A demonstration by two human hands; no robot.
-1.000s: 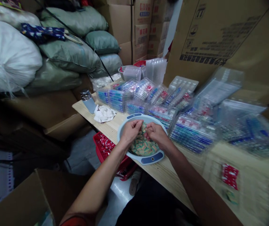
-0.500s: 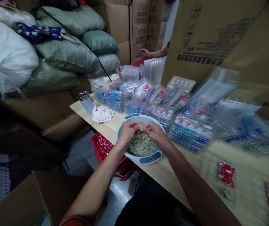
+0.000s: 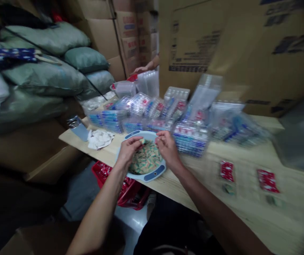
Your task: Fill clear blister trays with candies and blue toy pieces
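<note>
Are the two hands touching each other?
Apart. The head view shows the left hand and the right hand with a gap between them, and small wrapped pieces in the blue bowl show through it.

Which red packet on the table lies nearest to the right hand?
The packet further left in the view; the second red packet lies farther from the right hand.

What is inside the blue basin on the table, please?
The blue basin holds a heap of small green-and-cream wrapped pieces. The left hand and right hand cover its far side, and the heap hides the basin's bottom.
</note>
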